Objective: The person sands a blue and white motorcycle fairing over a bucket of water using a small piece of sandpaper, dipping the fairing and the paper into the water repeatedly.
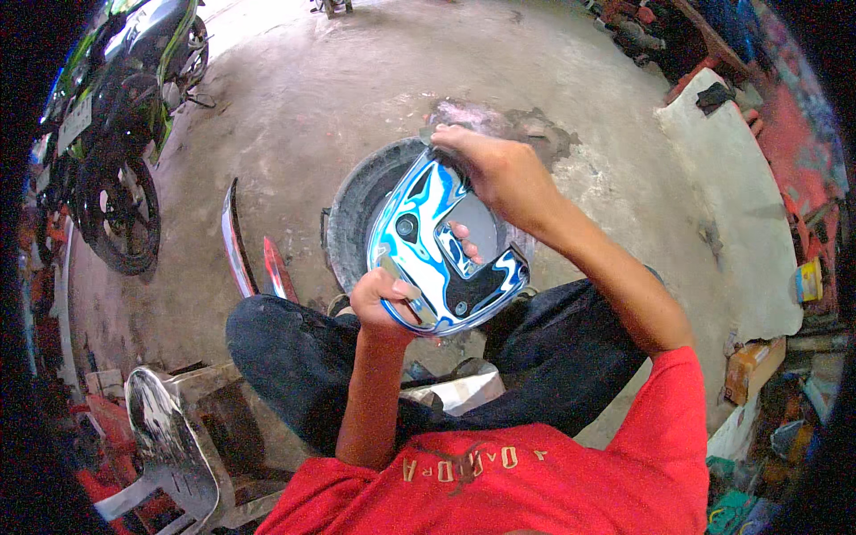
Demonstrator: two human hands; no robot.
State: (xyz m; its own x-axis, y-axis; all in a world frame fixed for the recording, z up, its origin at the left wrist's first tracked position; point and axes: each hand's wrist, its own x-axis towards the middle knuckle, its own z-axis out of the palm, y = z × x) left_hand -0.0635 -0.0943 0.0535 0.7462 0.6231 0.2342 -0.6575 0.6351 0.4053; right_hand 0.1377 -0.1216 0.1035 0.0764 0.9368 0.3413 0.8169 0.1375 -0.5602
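Observation:
A glossy curved plastic panel [423,259], swirled in blue, white and black, is tilted over a round dark grey tub [343,209]. It looks like a motorcycle body part and has a large cut-out and smaller holes. My left hand [383,299] grips its lower left edge, thumb on the shiny face. Fingertips show through the cut-out, probably the left hand's. At the upper edge, my right hand [490,169] is closed with its fingers bent down against the panel; something dark lies under them, too shaded to name. The tub's contents are mostly hidden.
Two slim pieces, one dark-edged [234,236] and one red [278,267], lie left of the tub. A motorcycle [125,152] stands at the far left. Near left is a worn chair [183,437]. Along the right are a pale slab [731,205], a cardboard box [752,368] and clutter.

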